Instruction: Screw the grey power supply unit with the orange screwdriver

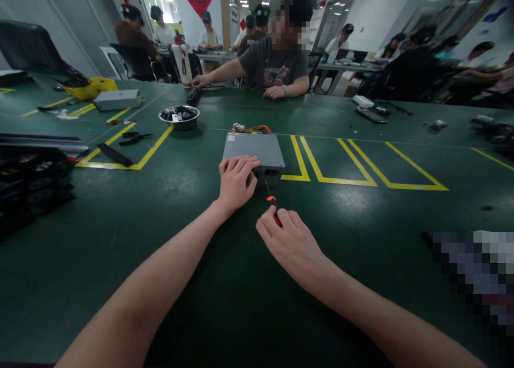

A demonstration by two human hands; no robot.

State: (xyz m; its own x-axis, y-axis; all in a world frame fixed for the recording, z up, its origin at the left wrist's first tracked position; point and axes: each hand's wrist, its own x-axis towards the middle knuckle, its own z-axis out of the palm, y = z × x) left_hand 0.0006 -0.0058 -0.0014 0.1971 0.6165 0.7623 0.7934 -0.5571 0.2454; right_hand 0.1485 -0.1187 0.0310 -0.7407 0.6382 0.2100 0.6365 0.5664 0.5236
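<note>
A grey metal computer power supply (255, 148) lies flat on the green table, its socket side facing me and a bundle of coloured wires (259, 128) behind it. My left hand (237, 179) is closed over its front left corner, fingers on the top and thumb at the front face. In my right hand (292, 239) is a screwdriver (272, 201) with an orange and black handle. Its thin shaft points up at the front face near the socket; whether the tip sits in a screw is too small to tell.
A metal bowl (179, 119) of dark parts stands behind to the left, near a second grey box (118, 99) and a yellow tray (90, 88). Dark parts are stacked at the left edge (34, 180). A person (277, 62) sits across the table, one arm stretched toward a white bottle (182, 65).
</note>
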